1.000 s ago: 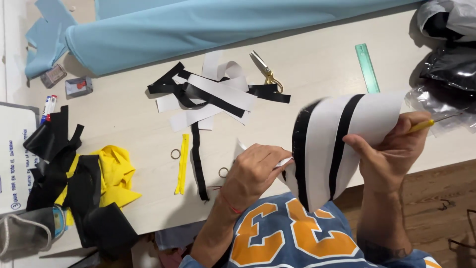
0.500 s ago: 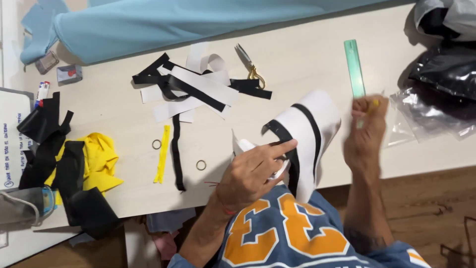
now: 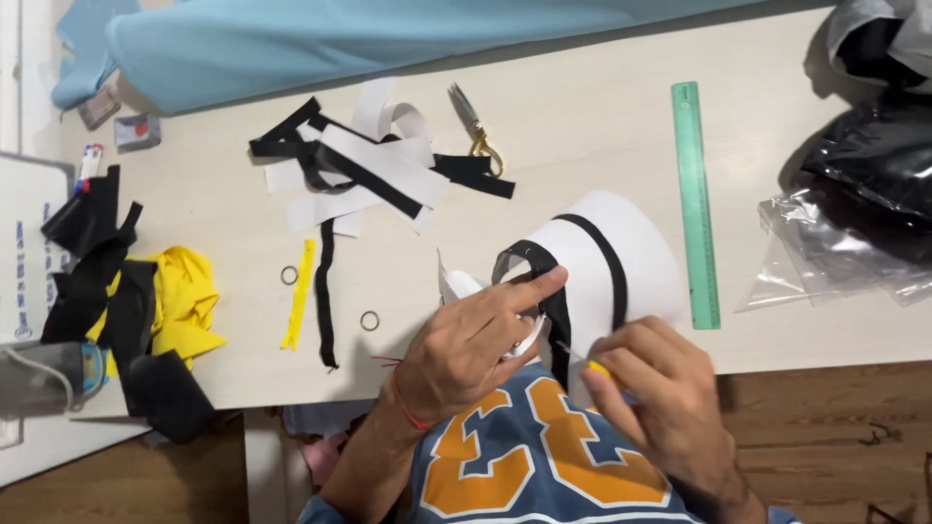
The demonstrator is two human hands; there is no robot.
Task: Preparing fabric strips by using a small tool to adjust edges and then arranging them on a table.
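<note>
White fabric piece [image 3: 621, 257] with black stripes is curling at the table's [image 3: 582, 126] near edge, left hand [image 3: 476, 344] fingers pressing it, right hand [image 3: 646, 374] pinching a yellow-tipped tool [image 3: 597, 369]; slackening pressure risks shifting.

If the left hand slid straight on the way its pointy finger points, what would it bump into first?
The left hand already has its index fingertip on the black stripe of the white curved piece. Going on up and right, it would press into that piece first; the green ruler lies farther along, though depth is hard to judge.
</note>
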